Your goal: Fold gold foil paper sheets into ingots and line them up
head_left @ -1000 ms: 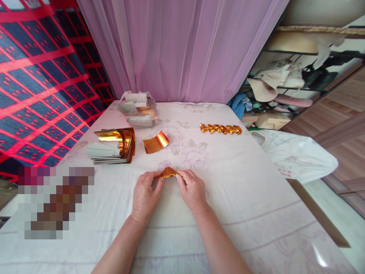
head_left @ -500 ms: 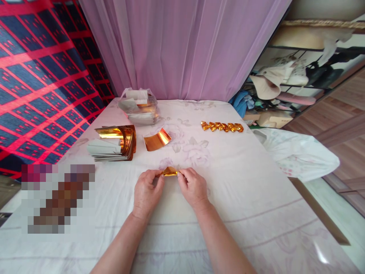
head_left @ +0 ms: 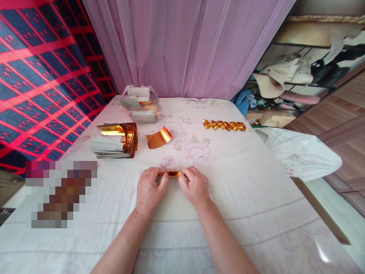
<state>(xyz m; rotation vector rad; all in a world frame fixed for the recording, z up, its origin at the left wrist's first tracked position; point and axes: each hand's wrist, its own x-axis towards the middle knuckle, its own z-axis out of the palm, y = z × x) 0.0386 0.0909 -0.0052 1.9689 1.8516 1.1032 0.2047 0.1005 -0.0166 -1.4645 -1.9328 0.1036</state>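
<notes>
A narrow folded strip of gold foil paper [head_left: 173,174] lies low over the cloth, pinched at both ends. My left hand [head_left: 150,188] is closed on its left end, thumb in front and fingers behind. At the other end, my right hand [head_left: 194,186] grips it the same way. Fingertips hide both ends of the strip. Beyond my hands rests a single curved sheet of gold foil paper [head_left: 159,137]. To its left is a stack of gold foil paper [head_left: 129,140], bent over so pale backs show.
A clear plastic bag [head_left: 140,104] of more paper stands at the far left. A row of folded gold pieces [head_left: 224,125] lies at the far right. The floral tablecloth [head_left: 242,190] covers the table. Right of it are a white bag [head_left: 302,154] and a cluttered shelf [head_left: 285,80].
The folded foil paper between my hands showed a raised peak before; now it is a flat, narrow strip. Both hands keep their hold. The whole view has shifted slightly.
</notes>
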